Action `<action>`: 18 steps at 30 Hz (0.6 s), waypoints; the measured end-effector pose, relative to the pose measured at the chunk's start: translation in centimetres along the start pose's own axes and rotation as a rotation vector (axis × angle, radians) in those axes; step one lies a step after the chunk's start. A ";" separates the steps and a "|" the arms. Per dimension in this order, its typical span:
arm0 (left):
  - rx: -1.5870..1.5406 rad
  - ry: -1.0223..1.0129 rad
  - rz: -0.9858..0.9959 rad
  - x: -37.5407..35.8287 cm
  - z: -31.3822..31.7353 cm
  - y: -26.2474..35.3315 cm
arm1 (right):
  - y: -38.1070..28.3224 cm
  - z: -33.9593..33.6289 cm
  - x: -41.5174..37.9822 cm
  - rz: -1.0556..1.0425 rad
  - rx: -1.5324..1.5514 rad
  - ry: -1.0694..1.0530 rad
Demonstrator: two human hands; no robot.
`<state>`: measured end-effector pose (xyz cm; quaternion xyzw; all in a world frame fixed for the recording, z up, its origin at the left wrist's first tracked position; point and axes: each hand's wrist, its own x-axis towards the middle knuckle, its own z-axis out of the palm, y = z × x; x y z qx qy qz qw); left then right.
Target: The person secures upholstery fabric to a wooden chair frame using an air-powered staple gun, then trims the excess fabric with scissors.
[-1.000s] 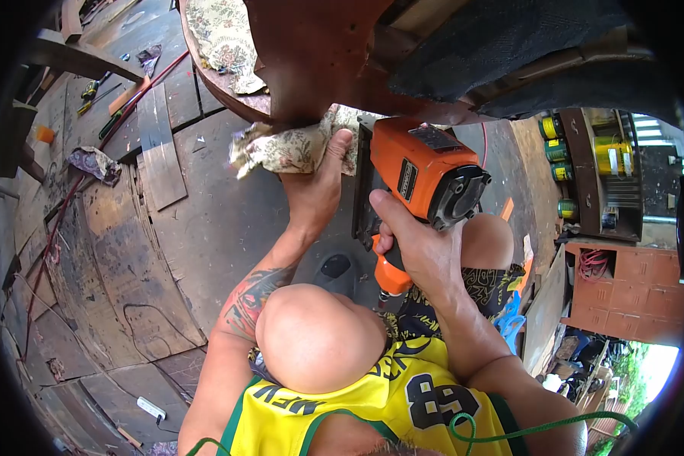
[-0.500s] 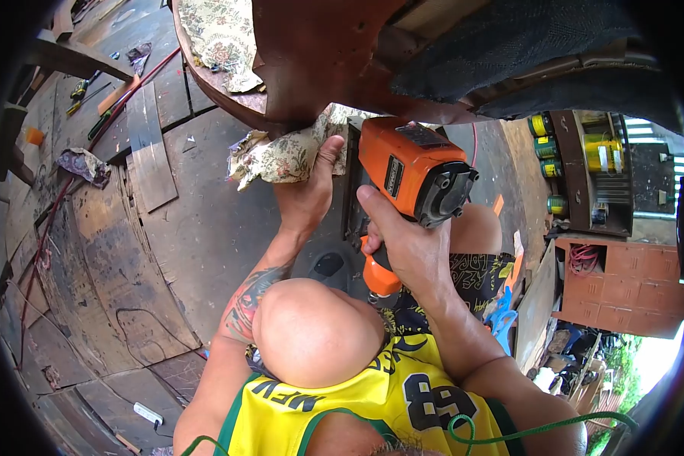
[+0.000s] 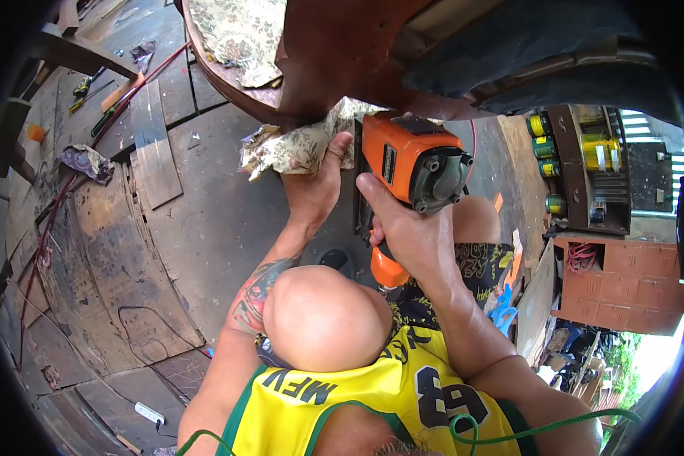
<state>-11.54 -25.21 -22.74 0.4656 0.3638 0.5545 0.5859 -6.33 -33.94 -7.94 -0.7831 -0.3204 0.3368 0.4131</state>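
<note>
An orange pneumatic staple gun [image 3: 403, 156] is gripped by its handle in my right hand [image 3: 414, 235]. Its dark magazine side stands against the floral fabric [image 3: 300, 150], under the edge of a reddish-brown wooden furniture frame [image 3: 323, 57]. My left hand [image 3: 317, 182] holds the loose, ragged end of that fabric, thumb on top and the other fingers hidden beneath. The gun's body covers the spot where its nose meets the frame. More floral fabric lies over the frame's curved part at upper left.
Screwdrivers and a red hose [image 3: 148, 72] lie on the wooden floor at left, near a loose board [image 3: 156, 144]. Dark cloth [image 3: 524, 61] hangs from the frame at upper right. A shelf with cans [image 3: 539, 147] and brown lockers [image 3: 623, 285] stand at right.
Both hands, the fabric and the frame appear slightly farther right. The staple gun has tilted a little, showing more of its dark end cap.
</note>
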 end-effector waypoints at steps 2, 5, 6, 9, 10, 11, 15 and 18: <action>0.042 0.021 0.063 0.2 0.1 -0.1 | 0.3 -0.3 -0.1 -0.024 -0.016 -0.001; 0.013 0.003 0.021 0.0 0.1 0.2 | 1.0 -1.9 -1.0 0.024 0.021 -0.006; 0.013 0.005 0.022 0.1 0.2 0.2 | 1.3 -2.6 -1.4 0.006 0.083 0.022; -0.061 0.025 0.026 -0.2 0.5 0.0 | 2.2 -6.4 -2.1 0.054 0.151 0.031; 0.002 0.027 0.043 -0.2 0.3 0.0 | 2.5 -7.9 -2.1 0.063 0.175 0.037; 0.061 0.024 0.058 -0.2 0.4 -0.1 | 2.6 -9.4 -2.2 0.073 0.197 0.050; 0.015 0.044 0.061 -0.5 0.8 0.0 | 2.1 -15.3 -2.4 -0.195 -0.128 -0.035; 0.275 -0.083 0.105 -0.1 -0.4 0.0 | 0.2 -18.8 -2.6 0.007 0.076 -0.057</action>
